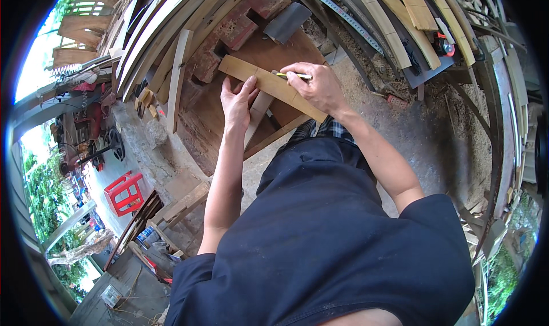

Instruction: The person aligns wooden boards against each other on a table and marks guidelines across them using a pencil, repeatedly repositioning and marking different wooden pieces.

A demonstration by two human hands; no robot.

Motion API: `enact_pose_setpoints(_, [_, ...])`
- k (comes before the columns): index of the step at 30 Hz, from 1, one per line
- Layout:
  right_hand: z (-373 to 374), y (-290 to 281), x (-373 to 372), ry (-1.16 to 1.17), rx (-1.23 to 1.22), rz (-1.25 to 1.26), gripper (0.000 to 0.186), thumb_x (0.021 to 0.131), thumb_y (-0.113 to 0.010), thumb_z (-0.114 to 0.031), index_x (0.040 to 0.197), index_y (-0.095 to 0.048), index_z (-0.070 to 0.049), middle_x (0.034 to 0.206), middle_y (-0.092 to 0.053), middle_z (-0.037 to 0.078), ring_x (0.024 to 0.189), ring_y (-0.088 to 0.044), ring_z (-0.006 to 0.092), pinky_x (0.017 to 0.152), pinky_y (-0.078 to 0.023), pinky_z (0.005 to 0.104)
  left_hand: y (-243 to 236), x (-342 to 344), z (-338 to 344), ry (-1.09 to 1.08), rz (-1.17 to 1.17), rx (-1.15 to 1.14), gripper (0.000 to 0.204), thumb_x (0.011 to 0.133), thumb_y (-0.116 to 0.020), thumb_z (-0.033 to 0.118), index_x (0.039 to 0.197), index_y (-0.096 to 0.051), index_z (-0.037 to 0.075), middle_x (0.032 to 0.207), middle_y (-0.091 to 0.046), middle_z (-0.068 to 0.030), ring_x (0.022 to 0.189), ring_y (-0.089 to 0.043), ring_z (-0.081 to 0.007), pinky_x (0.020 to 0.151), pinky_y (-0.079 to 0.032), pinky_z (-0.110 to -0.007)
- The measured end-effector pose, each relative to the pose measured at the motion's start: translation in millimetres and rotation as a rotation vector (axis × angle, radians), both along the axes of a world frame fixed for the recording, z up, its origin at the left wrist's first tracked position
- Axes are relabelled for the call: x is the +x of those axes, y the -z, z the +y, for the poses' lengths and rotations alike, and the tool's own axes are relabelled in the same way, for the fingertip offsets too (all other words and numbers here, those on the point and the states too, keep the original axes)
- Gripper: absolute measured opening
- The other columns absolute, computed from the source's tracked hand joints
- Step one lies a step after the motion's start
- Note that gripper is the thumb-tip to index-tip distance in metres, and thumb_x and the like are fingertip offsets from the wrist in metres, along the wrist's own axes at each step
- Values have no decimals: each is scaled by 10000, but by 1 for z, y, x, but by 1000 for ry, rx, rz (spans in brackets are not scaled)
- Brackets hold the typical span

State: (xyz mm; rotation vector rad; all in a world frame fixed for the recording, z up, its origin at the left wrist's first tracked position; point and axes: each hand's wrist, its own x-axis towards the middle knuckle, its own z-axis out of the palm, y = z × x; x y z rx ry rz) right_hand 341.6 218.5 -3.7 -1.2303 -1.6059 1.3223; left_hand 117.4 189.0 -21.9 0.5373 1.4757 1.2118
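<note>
A flat, light-brown wooden board [274, 88] slants across the middle, its upper left end raised over a brown panel [297, 49]. My left hand [237, 104] is closed on its near edge, with the thumb against the board. Between the fingers of my right hand [320, 88] is a slim pencil [297, 76], its point close to the board's far edge. Faint dark lines cross the board's face. A narrower pale strip of wood [259, 113] lies under the board, partly hidden by it.
Long wooden strips [166, 26] are stacked at the far left, more boards [380, 17] at the far right. A measuring tape [343, 16] stretches along the back. A red tool [444, 44] rests near the right-hand boards. A red plastic stool [124, 193] stands at left.
</note>
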Motion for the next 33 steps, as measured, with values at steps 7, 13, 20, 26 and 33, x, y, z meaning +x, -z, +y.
enact_pose_setpoints(7, [6, 0, -1, -56, 55, -24, 315, 967, -616, -220, 1113, -747, 26, 1050, -764, 194, 911, -756, 255, 838, -580, 349, 2, 1, 0, 5, 10, 19, 641, 936, -778, 78, 1461, -414, 25, 1122, -709, -141, 1012, -716, -205, 864, -617, -330])
enact_pose_setpoints(13, [4, -3, 7, -58, 24, -30, 297, 957, -621, -233, 1055, -760, 11, 1008, -753, 220, 895, -757, 337, 813, -586, 389, -1, 1, -1, 2, 26, 9, 633, 936, -779, 83, 1454, -421, 20, 1120, -714, -144, 1001, -718, -203, 846, -617, -323])
enact_pose_setpoints(20, [11, -5, 3, -95, 84, -71, 314, 950, -599, -220, 1080, -756, 19, 1010, -764, 192, 869, -755, 268, 812, -574, 359, 0, 2, -1, -6, 33, 1, 681, 936, -782, 94, 1489, -394, 7, 1170, -697, -144, 1003, -721, -197, 851, -626, -314])
enact_pose_setpoints(26, [11, -6, 8, -103, 21, -134, 327, 956, -596, -248, 1083, -761, 5, 982, -767, 186, 867, -754, 272, 812, -573, 354, 0, 2, 0, 3, 26, 7, 658, 934, -784, 92, 1476, -417, 18, 1157, -705, -140, 1017, -719, -203, 860, -621, -304])
enact_pose_setpoints(33, [16, -8, 1, -100, 33, -91, 322, 950, -586, -229, 1077, -759, 12, 967, -769, 178, 870, -753, 253, 810, -570, 351, 3, 1, 0, -6, 25, 13, 659, 933, -787, 100, 1472, -418, 15, 1169, -703, -144, 1019, -719, -202, 865, -621, -317])
